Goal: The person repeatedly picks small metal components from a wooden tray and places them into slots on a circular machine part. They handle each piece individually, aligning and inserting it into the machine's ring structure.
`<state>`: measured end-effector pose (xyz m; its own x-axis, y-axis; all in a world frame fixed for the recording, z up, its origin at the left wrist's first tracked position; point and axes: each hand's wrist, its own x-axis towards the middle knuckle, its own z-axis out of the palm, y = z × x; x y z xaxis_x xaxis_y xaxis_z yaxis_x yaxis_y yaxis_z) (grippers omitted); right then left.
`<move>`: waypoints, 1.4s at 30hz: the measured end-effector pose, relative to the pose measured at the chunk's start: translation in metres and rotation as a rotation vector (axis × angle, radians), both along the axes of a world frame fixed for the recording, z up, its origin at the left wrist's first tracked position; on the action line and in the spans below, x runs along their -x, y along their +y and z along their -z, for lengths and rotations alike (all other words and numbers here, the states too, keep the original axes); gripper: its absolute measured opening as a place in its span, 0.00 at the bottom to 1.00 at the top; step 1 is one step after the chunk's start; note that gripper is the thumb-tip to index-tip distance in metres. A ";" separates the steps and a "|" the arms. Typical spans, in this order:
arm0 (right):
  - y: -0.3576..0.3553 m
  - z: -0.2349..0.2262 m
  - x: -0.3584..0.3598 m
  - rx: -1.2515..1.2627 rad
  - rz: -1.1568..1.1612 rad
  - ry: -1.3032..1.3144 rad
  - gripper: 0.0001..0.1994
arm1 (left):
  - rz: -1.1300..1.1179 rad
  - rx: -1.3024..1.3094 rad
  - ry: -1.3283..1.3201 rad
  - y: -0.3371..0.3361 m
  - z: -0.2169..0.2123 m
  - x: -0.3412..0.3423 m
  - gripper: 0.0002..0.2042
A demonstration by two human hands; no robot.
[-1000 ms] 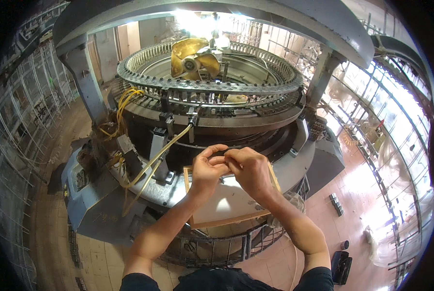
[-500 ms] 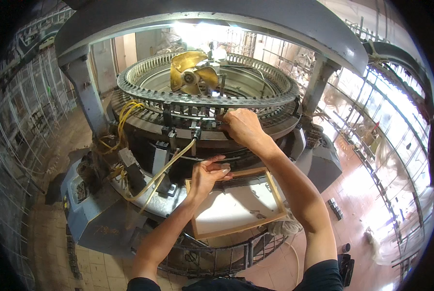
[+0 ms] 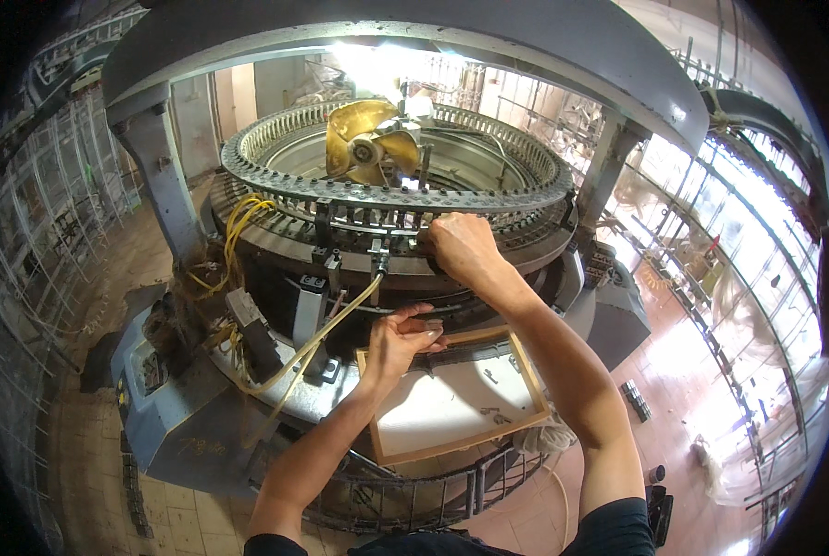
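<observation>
A large circular knitting machine (image 3: 266,243) with a slotted metal ring (image 3: 340,195) stands in front of me. My right hand (image 3: 465,248) reaches to the front of the machine just under the ring. Its fingers are bent inward at the metalwork; whatever they grip is hidden behind the hand. Lower and to the left, my left hand (image 3: 403,341) hovers over the far left corner of a wood-framed white tray (image 3: 424,422). Its fingers curl toward the thumb around something too small to name. A few small metal pieces (image 3: 493,410) lie in the tray.
A yellow-bladed fan (image 3: 366,148) stands inside the ring. Left of my hands, a pale hose (image 3: 340,315) runs down from a metal fitting (image 3: 378,255). Yellow cables (image 3: 238,227) hang at the left. A grey post (image 3: 160,176) and overhead beam (image 3: 405,35) frame the machine.
Both hands keep nearly the same places and poses. The view has shifted slightly, and the small metal pieces in the tray show more plainly.
</observation>
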<state>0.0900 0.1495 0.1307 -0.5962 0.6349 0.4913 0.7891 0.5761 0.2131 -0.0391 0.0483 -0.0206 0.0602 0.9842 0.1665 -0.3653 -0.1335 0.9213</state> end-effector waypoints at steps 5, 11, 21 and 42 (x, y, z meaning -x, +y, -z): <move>0.003 0.006 -0.008 0.025 -0.123 0.108 0.07 | -0.012 0.003 0.005 -0.002 -0.002 0.000 0.20; 0.008 0.006 -0.003 -0.023 -0.144 0.003 0.04 | 0.000 0.022 -0.029 -0.002 -0.001 -0.001 0.19; -0.002 -0.005 0.008 0.001 -0.178 -0.013 0.06 | -0.020 0.002 -0.017 -0.003 -0.001 -0.001 0.19; -0.076 0.013 -0.018 -0.202 -0.416 0.491 0.04 | 0.147 -0.026 -0.371 -0.005 -0.001 0.009 0.11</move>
<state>0.1084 0.0734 0.1179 -0.4479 0.2679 0.8530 0.5434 0.8392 0.0217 -0.0481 0.0434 -0.0194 0.1312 0.9647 0.2284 -0.6895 -0.0768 0.7202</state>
